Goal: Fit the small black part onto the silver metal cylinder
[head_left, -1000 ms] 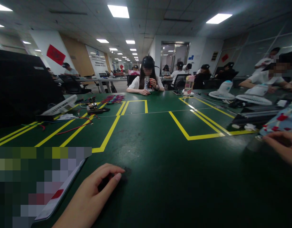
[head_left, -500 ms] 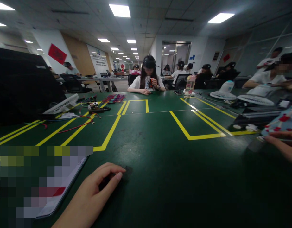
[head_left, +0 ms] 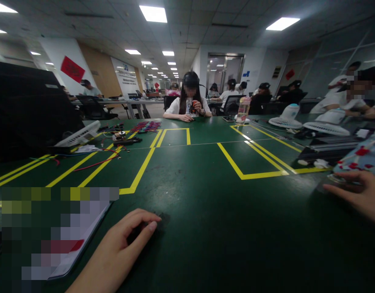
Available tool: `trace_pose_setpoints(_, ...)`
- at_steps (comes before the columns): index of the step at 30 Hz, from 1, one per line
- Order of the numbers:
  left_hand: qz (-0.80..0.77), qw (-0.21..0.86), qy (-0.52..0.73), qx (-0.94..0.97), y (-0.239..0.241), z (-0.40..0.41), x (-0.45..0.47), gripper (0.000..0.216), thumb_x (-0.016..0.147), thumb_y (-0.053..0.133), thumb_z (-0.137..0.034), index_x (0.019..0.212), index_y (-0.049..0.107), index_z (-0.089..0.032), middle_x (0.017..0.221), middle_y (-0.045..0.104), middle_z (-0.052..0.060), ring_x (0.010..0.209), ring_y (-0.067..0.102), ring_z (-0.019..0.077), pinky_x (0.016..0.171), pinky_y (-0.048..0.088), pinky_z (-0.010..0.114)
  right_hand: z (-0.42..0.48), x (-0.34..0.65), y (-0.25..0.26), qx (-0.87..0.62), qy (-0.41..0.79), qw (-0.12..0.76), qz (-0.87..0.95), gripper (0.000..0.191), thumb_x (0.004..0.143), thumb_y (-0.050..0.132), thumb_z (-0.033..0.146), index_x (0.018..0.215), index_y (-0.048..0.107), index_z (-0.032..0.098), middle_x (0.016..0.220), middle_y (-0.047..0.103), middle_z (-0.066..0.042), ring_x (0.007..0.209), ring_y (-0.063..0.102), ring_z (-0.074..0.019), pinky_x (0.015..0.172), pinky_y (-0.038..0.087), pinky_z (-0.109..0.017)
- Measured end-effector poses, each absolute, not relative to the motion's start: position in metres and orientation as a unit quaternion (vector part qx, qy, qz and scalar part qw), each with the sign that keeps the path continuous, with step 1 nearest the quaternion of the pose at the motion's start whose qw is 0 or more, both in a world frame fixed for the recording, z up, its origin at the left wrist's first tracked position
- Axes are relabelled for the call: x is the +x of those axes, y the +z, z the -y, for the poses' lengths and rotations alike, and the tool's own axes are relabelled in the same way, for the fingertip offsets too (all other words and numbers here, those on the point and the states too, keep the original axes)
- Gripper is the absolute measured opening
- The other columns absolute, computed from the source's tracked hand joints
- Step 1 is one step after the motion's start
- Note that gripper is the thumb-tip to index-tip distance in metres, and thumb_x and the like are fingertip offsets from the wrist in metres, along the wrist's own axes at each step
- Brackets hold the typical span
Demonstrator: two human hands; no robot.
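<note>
My left hand [head_left: 120, 248] lies on the green table mat [head_left: 206, 211] near the front edge, its thumb and forefinger pinched round a small dark object [head_left: 161, 221] that I cannot make out. My right hand [head_left: 356, 193] rests at the right edge with fingers stretched out flat, touching a flat dark item beside a light-blue patterned bag [head_left: 361, 156]. A phone or tablet [head_left: 71, 248], partly blurred out, lies left of my left hand.
Yellow tape lines [head_left: 242, 171] mark boxes on the mat. White fan parts [head_left: 79, 138] and red wires [head_left: 96, 162] lie at the left, with more fan parts [head_left: 286, 118] far right. A person [head_left: 189, 101] sits opposite; a bottle [head_left: 242, 110] stands near them.
My right hand has slid a little leftward and its fingers have stretched out over the dark item. My left hand has stayed put.
</note>
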State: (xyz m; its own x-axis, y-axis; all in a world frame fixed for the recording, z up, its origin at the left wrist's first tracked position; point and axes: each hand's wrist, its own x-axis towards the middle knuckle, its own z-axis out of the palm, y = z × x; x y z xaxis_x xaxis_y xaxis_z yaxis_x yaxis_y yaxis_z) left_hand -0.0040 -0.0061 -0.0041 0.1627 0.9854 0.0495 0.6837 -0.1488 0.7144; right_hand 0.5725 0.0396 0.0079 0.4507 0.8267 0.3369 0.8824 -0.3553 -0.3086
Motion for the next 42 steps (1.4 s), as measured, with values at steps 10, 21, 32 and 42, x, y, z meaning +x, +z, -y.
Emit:
trace_pose_setpoints(10, -0.57, 0.24, 0.25, 0.745, -0.005, 0.005, 0.001, 0.021, 0.094, 0.049, -0.038, 0.108, 0.06, -0.028, 0.104, 0.066, 0.002, 0.094, 0.064, 0.0236, 0.082, 0.054, 0.038, -0.019, 0.378, 0.026, -0.592, 0.444, 0.436, 0.511, 0.054, 0.071, 0.072, 0.038, 0.115, 0.047, 0.019, 0.116, 0.057, -0.011, 0.095, 0.06, -0.0159, 0.083, 0.051, -0.027)
trace_pose_setpoints(21, -0.401, 0.207, 0.335, 0.827, 0.02, 0.003, 0.069, 0.041, 0.085, 0.066, -0.017, 0.12, 0.055, -0.035, 0.115, 0.065, -0.002, 0.106, 0.06, 0.0195, 0.093, 0.049, 0.034, -0.037, 0.269, 0.009, -0.312, 0.877, 0.222, 0.29, 0.036, 0.087, 0.056, 0.043, 0.098, 0.055, 0.009, 0.084, 0.061, -0.004, 0.069, 0.063, -0.0077, 0.065, 0.054, -0.017)
trace_pose_setpoints(32, -0.436, 0.12, 0.358, 0.817, 0.017, 0.004, 0.069, 0.031, 0.082, 0.064, -0.017, 0.11, 0.056, -0.026, 0.1, 0.066, 0.003, 0.091, 0.061, 0.0232, 0.078, 0.049, 0.037, -0.022, 0.268, 0.009, -0.332, 0.833, 0.287, 0.336, 0.042, 0.088, 0.052, 0.05, 0.097, 0.055, 0.009, 0.086, 0.059, -0.006, 0.073, 0.063, -0.0104, 0.071, 0.053, -0.023)
trace_pose_setpoints(42, -0.544, 0.577, 0.251, 0.556, 0.034, 0.004, 0.077, 0.035, 0.079, 0.052, -0.048, 0.076, 0.066, -0.016, 0.067, 0.061, 0.001, 0.06, 0.055, 0.0164, 0.049, 0.035, 0.023, -0.013, 0.269, 0.024, -0.425, 0.54, 0.393, 0.611, 0.04, 0.084, 0.058, 0.046, 0.109, 0.062, 0.016, 0.101, 0.058, -0.005, 0.084, 0.056, -0.0087, 0.075, 0.047, -0.022)
